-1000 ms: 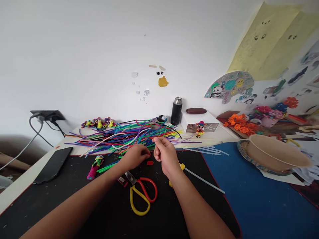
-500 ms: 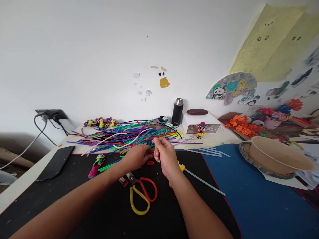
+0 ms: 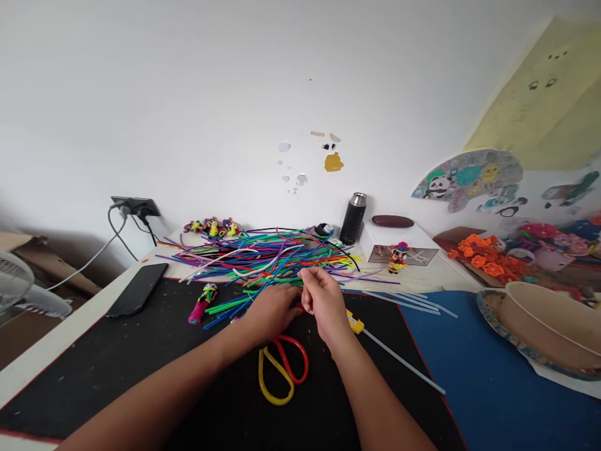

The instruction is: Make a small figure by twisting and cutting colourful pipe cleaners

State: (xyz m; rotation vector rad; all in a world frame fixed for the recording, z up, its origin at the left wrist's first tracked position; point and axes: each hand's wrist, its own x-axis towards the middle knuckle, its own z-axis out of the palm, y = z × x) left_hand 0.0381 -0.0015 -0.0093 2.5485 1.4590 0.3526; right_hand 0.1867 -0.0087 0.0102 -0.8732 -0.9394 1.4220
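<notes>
My left hand (image 3: 277, 308) is closed over the black mat (image 3: 211, 401), its fingertips near a small red piece (image 3: 299, 305) that is mostly hidden. Beside it, my right hand (image 3: 322, 300) is curled with thumb and fingers pinched together; what it holds is too small to make out. Scissors with yellow and red handles (image 3: 282, 369) lie just below my left hand. A yellow glue gun (image 3: 355, 322) with a clear stick is partly hidden behind my right wrist. Left of my hands lies a pink and green pipe-cleaner figure (image 3: 203, 304).
A heap of coloured pipe cleaners (image 3: 263, 254) spreads behind my hands. A phone (image 3: 138, 289) lies left. Behind stand a black bottle (image 3: 354, 219) and a white box (image 3: 399, 241) with a small doll (image 3: 398, 258). Clear sticks (image 3: 413, 300) and a bowl (image 3: 554, 319) are right.
The camera view has turned left, so the scene sits further right. My left hand now covers more of the scissors and the red piece. Both hands keep nearly the same closed pose.
</notes>
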